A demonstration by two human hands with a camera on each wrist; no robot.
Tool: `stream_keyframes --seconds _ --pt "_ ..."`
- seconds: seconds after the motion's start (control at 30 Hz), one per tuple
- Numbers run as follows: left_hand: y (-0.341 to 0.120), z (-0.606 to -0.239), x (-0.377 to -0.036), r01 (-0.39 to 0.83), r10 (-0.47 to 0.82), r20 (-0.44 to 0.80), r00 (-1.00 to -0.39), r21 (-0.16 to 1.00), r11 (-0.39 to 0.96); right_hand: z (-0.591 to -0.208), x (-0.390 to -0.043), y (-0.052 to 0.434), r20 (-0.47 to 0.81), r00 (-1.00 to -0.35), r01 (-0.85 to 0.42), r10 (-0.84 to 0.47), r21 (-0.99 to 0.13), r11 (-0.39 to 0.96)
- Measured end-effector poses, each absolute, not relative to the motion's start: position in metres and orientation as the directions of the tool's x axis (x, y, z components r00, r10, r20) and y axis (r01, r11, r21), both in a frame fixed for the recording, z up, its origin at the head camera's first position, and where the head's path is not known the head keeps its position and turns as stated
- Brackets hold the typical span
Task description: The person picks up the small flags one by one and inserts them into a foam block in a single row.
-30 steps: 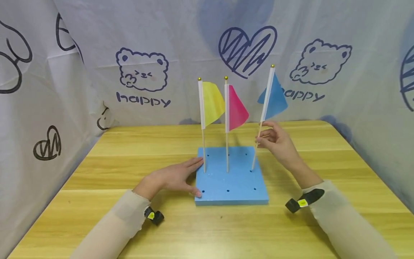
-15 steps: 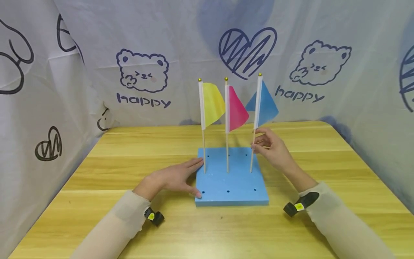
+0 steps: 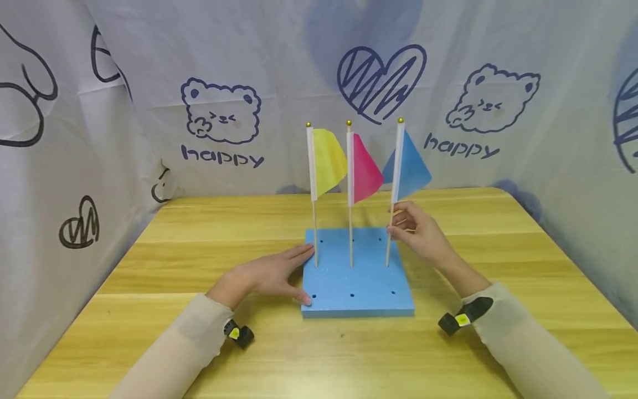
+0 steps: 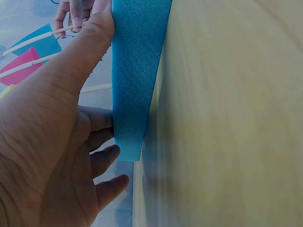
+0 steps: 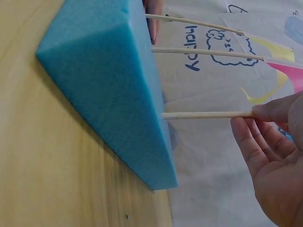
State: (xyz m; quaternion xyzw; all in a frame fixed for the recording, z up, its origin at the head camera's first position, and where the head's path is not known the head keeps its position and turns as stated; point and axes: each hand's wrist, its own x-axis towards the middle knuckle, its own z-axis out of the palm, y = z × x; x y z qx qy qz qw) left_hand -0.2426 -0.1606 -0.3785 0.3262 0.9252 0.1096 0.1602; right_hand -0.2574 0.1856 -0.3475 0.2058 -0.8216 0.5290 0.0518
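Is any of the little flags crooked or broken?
Nothing looks broken. The blue flag leans a little, its top tipped right, while the right hand pinches its stick. The yellow flag and pink flag stand straight in the blue foam block.

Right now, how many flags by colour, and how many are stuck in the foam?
yellow flag: 1
pink flag: 1
blue flag: 1
Total: 3, all standing in the foam block; the right hand pinches the blue one's stick.
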Motion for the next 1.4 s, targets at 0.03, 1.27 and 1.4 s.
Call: stream_keyframes --seconds 0.03,1.27,1.4 --pt "-0.16 -0.378 -0.242 0.567 0.638 -0.227 -0.736 0.308 0.764 -0.348 -0.257 0.186 0.302 -0.91 -0.393 -0.285 -0.849 0.352" --pt "-0.159 -0.373 -0.237 0.595 0.666 -0.207 -0.717 0.318 0.739 -0.352 -0.259 0.227 0.182 -0.852 -0.464 -0.491 -0.696 0.548" --pt "-0.158 -0.373 -0.237 0.593 0.668 -0.202 -0.717 0.328 0.736 -0.355 -0.256 0.238 0.178 -0.84 -0.484 -0.513 -0.674 0.558"
